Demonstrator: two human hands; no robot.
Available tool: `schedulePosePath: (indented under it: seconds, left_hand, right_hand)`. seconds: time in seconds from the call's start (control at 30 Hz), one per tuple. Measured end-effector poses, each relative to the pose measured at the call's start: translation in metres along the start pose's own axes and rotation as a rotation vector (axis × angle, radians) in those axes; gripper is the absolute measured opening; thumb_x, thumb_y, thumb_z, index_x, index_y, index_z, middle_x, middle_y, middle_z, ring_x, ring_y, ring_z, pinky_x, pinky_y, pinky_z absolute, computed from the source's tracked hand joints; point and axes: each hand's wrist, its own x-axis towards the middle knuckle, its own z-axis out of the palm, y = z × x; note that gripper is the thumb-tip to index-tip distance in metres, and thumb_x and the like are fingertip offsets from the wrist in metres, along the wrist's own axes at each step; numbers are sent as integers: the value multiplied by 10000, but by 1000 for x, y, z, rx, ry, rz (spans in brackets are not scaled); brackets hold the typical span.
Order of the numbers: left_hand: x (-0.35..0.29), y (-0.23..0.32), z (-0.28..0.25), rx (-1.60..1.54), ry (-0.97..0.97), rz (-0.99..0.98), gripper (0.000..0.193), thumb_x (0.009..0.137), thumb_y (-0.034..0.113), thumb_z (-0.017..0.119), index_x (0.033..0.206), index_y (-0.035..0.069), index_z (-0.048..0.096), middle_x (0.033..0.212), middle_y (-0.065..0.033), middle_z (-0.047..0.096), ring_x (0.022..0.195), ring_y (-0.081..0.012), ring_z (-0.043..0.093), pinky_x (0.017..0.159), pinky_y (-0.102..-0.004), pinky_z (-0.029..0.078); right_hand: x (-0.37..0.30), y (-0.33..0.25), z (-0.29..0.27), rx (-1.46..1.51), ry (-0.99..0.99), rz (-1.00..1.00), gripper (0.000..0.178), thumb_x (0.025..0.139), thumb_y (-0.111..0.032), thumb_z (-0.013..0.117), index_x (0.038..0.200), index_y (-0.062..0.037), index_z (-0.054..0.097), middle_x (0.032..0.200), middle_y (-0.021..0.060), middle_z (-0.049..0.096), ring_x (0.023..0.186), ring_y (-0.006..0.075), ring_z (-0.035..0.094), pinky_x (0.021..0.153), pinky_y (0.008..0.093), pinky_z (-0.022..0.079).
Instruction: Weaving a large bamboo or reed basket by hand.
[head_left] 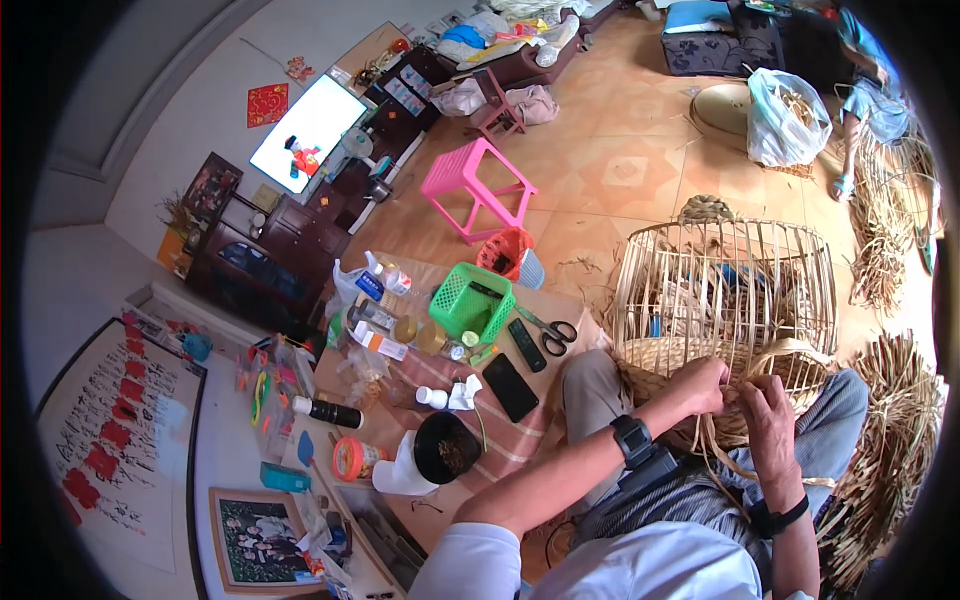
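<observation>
A half-woven basket point(640, 352) rests on my lap between my knees, its lower band tightly woven and its long upright stakes standing bare beyond it. My left hand point(700, 386), with a watch on the wrist, is closed at the near edge of the weave. Beside it my right hand point(768, 415), its wrist in a black band, bends its fingers in toward the same spot. Both seem to pinch a pale flat straw strip point(708, 440), whose loose ends hang over my lap. The fingertips meet closely, so the exact grip is partly hidden.
To the left stands a low table with scissors point(556, 336), a black phone point(511, 388), a remote point(525, 345), a green basket point(472, 303) and bottles. A bundle of straw point(885, 440) lies at right. Ahead are a pink stool point(478, 185), a bin point(507, 254) and another person point(872, 100).
</observation>
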Motion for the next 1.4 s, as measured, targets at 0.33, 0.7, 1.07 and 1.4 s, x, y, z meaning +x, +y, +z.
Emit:
schedulePosePath:
  seconds: [0.33,0.7,1.07,1.4]
  left_hand:
    - [-1,-9,9,-150,36,-29,394,667,39,777,1053,14,705,947,-125,757,846,-241,709,772,-352,535]
    - [-5,-5,0,-65,53,0,341,704,31,713,1043,12,743,968,-226,740,925,-360,726,814,-425,560]
    - [-13,-14,-5,-230,19,109,472,844,98,662,1302,24,577,1065,-228,704,1007,-340,700,863,-421,551]
    - [-40,-2,18,-119,429,275,200,860,6,682,1034,-6,584,942,-205,684,931,-384,683,804,-462,520]
  right_hand:
    - [-6,13,4,-84,45,-206,368,753,-56,677,1120,-29,677,999,109,594,845,289,604,698,402,496]
    - [-5,5,5,-51,83,-198,384,740,-23,735,1116,-21,656,967,120,596,845,304,613,708,413,504]
    - [-8,0,15,-99,74,-95,303,810,5,720,1100,-17,631,977,137,576,855,337,610,715,440,499]
    - [14,-34,12,50,5,268,111,849,-20,681,898,16,589,828,216,590,743,423,615,652,503,486]
